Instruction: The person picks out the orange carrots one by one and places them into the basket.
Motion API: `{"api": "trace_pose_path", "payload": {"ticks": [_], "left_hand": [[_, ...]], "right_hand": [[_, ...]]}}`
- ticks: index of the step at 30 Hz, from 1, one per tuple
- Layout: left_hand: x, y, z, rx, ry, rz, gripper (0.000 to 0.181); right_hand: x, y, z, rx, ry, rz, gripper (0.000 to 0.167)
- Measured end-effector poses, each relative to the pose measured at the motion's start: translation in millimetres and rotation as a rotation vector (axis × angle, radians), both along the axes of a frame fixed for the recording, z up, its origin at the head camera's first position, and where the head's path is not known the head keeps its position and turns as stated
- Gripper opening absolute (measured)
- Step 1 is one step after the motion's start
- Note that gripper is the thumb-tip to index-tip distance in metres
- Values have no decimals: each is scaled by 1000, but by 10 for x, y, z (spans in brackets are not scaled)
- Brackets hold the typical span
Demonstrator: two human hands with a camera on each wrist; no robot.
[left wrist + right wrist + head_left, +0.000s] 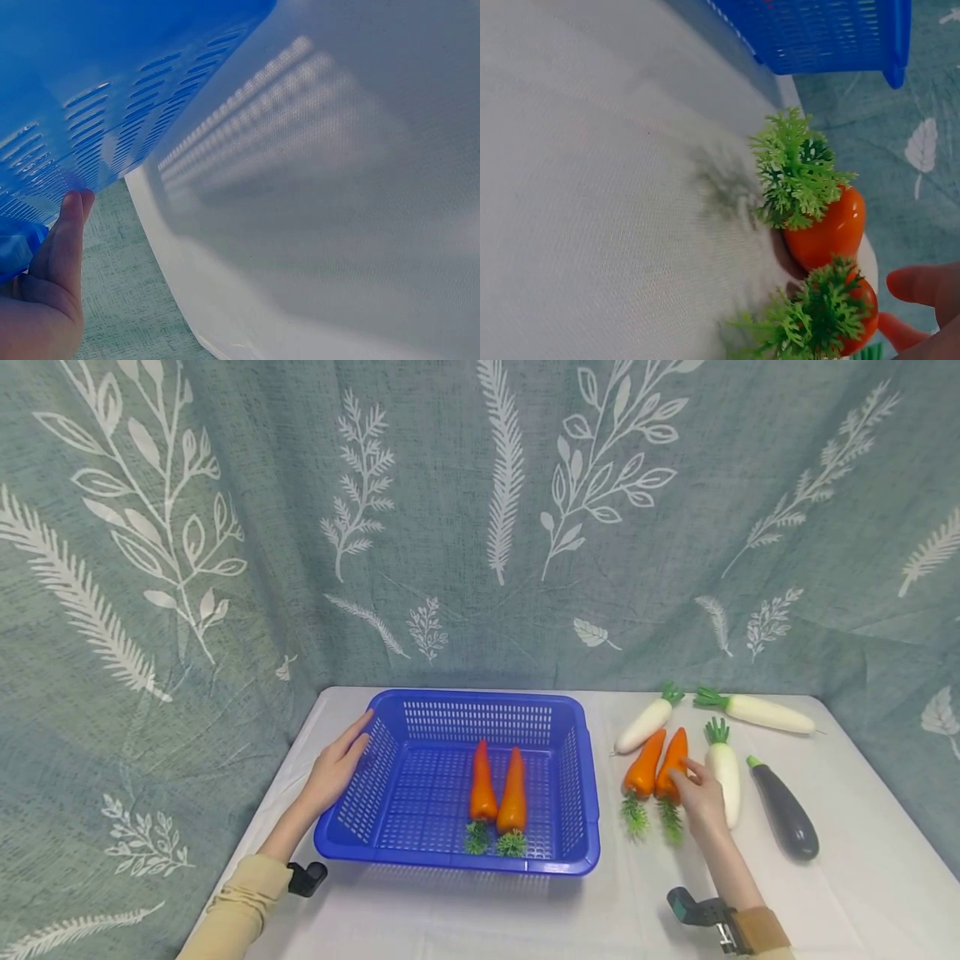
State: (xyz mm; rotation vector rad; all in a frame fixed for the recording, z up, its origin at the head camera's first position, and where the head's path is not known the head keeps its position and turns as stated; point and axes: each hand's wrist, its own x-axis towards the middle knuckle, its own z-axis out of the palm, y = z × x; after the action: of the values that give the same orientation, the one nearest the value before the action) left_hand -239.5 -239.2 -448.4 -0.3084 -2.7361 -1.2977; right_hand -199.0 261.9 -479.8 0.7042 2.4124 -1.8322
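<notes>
A blue plastic basket (457, 864) holds two orange carrots (513, 793) with green tops, side by side. My left hand (335, 768) rests against the basket's left side; in the left wrist view its straight fingers (67, 232) lie along the slotted outer wall. Right of the basket, two more carrots lie on the table. My right hand (703, 793) is at the right-hand carrot (671, 768), its fingertips over the orange body. In the right wrist view the thumb and a finger (904, 334) are spread beside that carrot (864, 319), not closed round it.
Around the right-hand carrots lie three white radishes (772, 714) with green tops, and a dark eggplant (786, 814) at the far right. A white cloth covers the table (585, 918). A patterned green curtain (465, 635) hangs behind and at the sides.
</notes>
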Motion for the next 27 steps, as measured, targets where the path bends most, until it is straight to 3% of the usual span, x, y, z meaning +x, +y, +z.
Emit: {"api": "trace_pose_path", "payload": {"ticks": [9, 27], "left_hand": [[3, -4, -10, -3, -6, 3, 49], [12, 4, 13, 7, -13, 6, 48]], "right_hand": [[-13, -19, -47, 96, 6, 51, 53], [-6, 0, -77, 157, 1, 34, 53]]}}
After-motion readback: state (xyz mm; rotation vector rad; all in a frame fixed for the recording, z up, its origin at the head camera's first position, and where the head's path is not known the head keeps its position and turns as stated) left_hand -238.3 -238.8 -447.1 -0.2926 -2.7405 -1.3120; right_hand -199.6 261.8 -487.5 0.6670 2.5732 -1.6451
